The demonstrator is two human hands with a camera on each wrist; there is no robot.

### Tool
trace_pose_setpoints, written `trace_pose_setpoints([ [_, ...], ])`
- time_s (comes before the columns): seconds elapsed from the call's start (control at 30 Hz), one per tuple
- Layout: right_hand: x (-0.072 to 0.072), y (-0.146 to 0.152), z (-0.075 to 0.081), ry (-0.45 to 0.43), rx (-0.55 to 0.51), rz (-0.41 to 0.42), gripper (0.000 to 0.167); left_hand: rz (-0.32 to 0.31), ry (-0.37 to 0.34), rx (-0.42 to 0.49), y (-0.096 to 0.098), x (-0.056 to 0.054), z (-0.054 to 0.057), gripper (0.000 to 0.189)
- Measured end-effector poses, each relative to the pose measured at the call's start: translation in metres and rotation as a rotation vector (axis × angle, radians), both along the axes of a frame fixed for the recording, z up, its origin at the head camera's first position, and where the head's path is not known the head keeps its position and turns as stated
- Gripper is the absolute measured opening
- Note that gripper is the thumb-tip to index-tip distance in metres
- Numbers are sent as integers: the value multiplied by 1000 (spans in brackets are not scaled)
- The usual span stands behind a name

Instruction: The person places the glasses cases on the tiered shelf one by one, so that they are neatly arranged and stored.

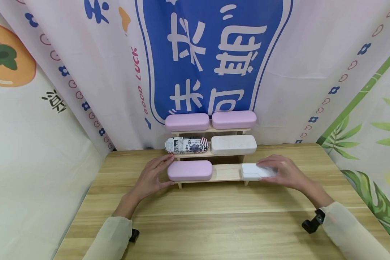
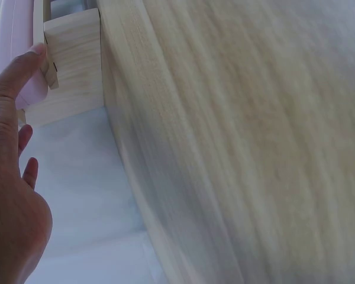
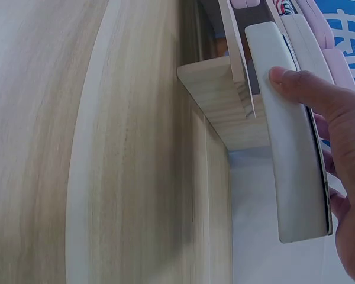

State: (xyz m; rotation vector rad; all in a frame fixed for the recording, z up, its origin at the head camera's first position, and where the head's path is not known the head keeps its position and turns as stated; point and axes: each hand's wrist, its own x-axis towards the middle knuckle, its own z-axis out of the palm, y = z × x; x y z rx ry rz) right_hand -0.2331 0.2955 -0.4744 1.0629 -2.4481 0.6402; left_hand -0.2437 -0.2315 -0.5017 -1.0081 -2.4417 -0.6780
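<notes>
A three-tier wooden shelf (image 1: pixel 226 172) stands at the back of the table with glasses cases on its steps. My right hand (image 1: pixel 284 171) holds a white glasses case (image 1: pixel 251 171) by its right part, thumb along the front and fingers behind. The case lies over the right end of the lowest step and juts past it in the right wrist view. At the shelf's left end my left hand (image 1: pixel 151 178) grips the lowest step, thumb (image 2: pixel 35 50) on its front edge. Next to that hand a pink case (image 1: pixel 190 170) sits on the lowest step.
A newspaper-print case (image 1: pixel 185 145) and a white speckled case (image 1: pixel 234 144) sit on the middle step. The top step bears a left pink case (image 1: pixel 187 122) and a right pink case (image 1: pixel 234 120). Behind the wooden table (image 1: pixel 201 224) hangs a printed curtain (image 1: pixel 289 72).
</notes>
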Motion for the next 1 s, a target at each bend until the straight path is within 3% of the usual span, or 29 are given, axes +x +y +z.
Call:
trace_pose_setpoints([
  [0.6, -8, -22, -10, 42, -28, 31, 52, 4, 14, -9, 0, 0, -1, 112],
  [1.0, -11, -38, -12, 10, -37, 8, 53, -2, 12, -7, 0, -1, 0, 111],
])
